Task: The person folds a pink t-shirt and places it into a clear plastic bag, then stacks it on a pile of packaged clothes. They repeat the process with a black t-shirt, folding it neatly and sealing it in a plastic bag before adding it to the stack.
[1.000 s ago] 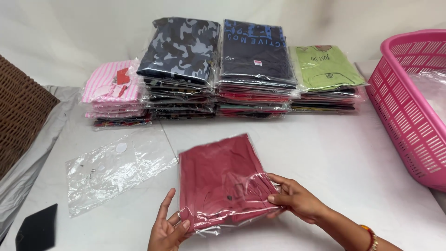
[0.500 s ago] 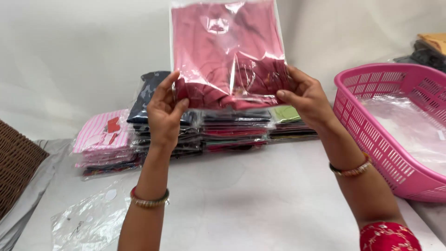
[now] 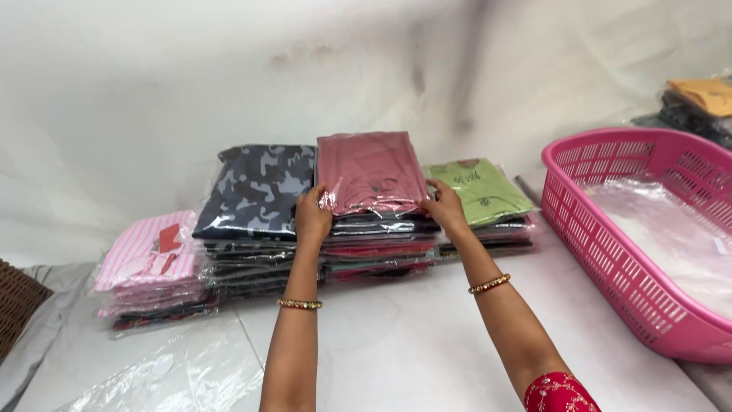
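One dusty-pink folded garment pack (image 3: pixel 371 172) in clear plastic lies flat on top of the middle stack (image 3: pixel 377 244); both arms are stretched out over the white table (image 3: pixel 427 336). Left hand (image 3: pixel 313 216) pinches its near-left corner; right hand (image 3: pixel 444 204) grips the near-right one, fingers curled on the edge.

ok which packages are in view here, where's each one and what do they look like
Pink packet: flat clear bag, dusty pink garment, top of the middle stack, held by left hand and right hand.
Camouflage packet: grey-blue, atop the stack to its left.
Green packet: light green, atop the lower stack to its right.
Striped packets: pink and white, short stack far left.
Empty clear bag: flat on the table, lower left.
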